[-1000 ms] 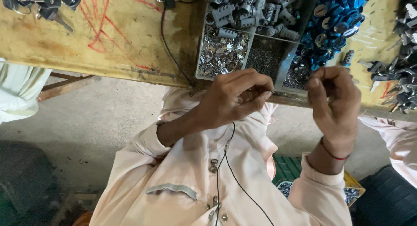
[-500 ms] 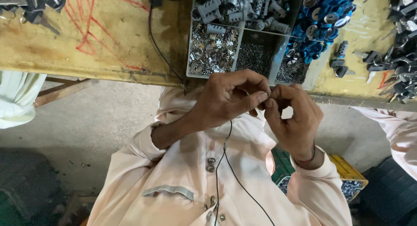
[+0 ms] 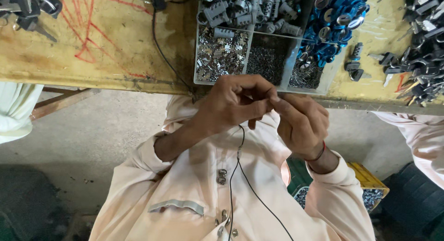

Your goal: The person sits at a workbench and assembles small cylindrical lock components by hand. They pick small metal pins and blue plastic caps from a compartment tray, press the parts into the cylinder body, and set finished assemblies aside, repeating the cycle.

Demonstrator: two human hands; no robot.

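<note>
The worktop [image 3: 92,42] is lying along the top of the view. A tray with boxes [image 3: 289,65] is sitting on it, near its front edge. Small metal bits [image 3: 221,56] are lying in the tray's left box, and tiny pins [image 3: 267,60] are lying in the middle box. Round caps [image 3: 340,14] are piling up just right of the tray. Keys [image 3: 27,9] are lying at the far left, and more metal parts [image 3: 423,51] at the far right. The left hand [image 3: 236,102] and right hand [image 3: 300,123] are touching each other in front of the worktop's edge, just below the tray. A thin cable [image 3: 164,51] is running across the worktop, left of the tray.
</note>
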